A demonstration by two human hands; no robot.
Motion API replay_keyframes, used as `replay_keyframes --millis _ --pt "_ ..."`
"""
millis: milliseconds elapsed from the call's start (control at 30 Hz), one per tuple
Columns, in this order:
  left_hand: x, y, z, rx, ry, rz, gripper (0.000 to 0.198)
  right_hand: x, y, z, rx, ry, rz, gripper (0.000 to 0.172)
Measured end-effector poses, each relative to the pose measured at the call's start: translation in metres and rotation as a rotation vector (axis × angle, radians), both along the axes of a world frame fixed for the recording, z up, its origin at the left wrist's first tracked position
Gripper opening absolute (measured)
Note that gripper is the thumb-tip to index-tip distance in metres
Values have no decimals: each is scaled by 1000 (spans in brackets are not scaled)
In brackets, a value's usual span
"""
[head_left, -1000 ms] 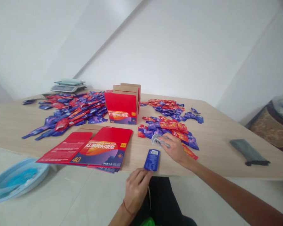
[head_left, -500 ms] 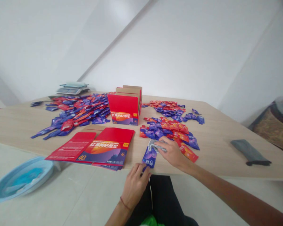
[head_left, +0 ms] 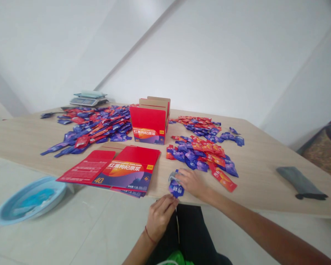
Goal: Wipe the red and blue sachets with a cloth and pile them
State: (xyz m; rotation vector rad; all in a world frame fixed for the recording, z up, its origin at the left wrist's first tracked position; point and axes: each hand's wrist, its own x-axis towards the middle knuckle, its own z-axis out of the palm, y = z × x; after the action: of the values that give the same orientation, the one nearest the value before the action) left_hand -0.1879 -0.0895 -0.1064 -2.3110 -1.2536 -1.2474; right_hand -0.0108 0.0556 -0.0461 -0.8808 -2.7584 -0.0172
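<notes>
A purple sachet (head_left: 176, 190) lies at the table's near edge between my hands. My left hand (head_left: 162, 213) pinches its near end with the fingertips. My right hand (head_left: 192, 183) is closed on a bunched grey cloth (head_left: 172, 177), which presses on the sachet's upper part and partly covers it. Just beyond my right hand is a heap of red and purple sachets (head_left: 201, 149), with one red sachet (head_left: 224, 179) at its near side. To the left lie stacked flat red cartons (head_left: 129, 165).
An open red box (head_left: 149, 127) stands mid-table. Large sachet piles (head_left: 99, 125) lie left of it and another pile (head_left: 201, 125) behind right. A scale (head_left: 88, 100) stands far left, a grey pouch (head_left: 300, 182) right, a blue basin (head_left: 5, 217) below the table edge.
My right hand and the cloth have moved a little down the sachet, toward my left hand. My left hand still holds the near end. The whole view has shifted slightly.
</notes>
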Motion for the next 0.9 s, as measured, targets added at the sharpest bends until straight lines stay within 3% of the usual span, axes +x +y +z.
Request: replay_keyframes --millis 133,267,433,533,767,900 --pt "2 1 -1 21 -17 31 27 5 32 17 61 -69 -99 28" --pt "3 1 -3 51 -19 53 30 5 19 26 107 12 -65 33" --pt "5 2 -6 53 -19 62 26 -2 -21 7 23 98 208 19" --pt "4 3 -6 39 -9 59 24 -5 -22 -4 -45 37 253 12" --pt "2 5 -1 45 18 47 24 -11 25 5 48 -69 73 23" --pt "2 7 2 55 15 46 26 -13 33 13 119 -114 -13 28"
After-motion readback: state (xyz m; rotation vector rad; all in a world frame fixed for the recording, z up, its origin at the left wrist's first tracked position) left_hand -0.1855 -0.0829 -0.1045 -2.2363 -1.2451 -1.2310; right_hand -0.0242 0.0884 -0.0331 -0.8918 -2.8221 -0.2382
